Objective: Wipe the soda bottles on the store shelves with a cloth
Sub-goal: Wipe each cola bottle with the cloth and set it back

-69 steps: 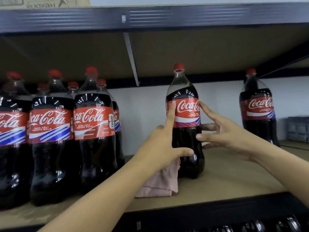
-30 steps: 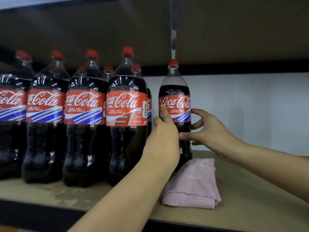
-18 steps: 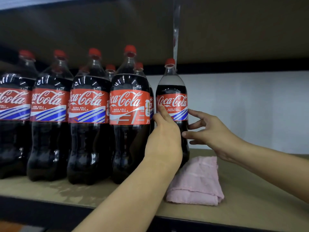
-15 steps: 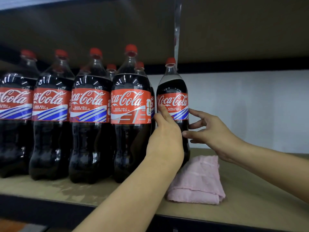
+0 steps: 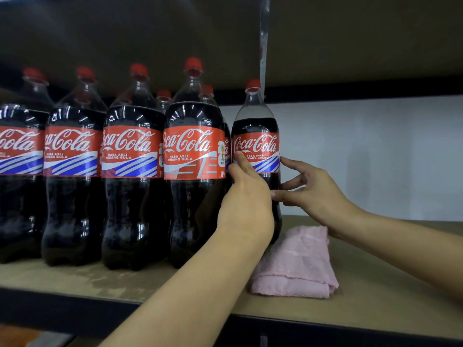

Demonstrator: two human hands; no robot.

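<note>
While the left hand [image 5: 246,196] wraps the end bottle [image 5: 256,136] at label height, fingers curled round its left side, the right hand [image 5: 310,189] has spread fingers with only the tips touching the bottle's right side. Bottle stands upright on the shelf [image 5: 375,284], just right of the row of cola bottles [image 5: 130,166]. Folded pink cloth [image 5: 298,266] lies on the shelf just in front of it, under the right wrist, held by neither hand.

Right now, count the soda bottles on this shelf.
7: four front-row bottles, two rear bottles behind them, and the held bottle between left hand and right hand. More may be hidden.
</note>
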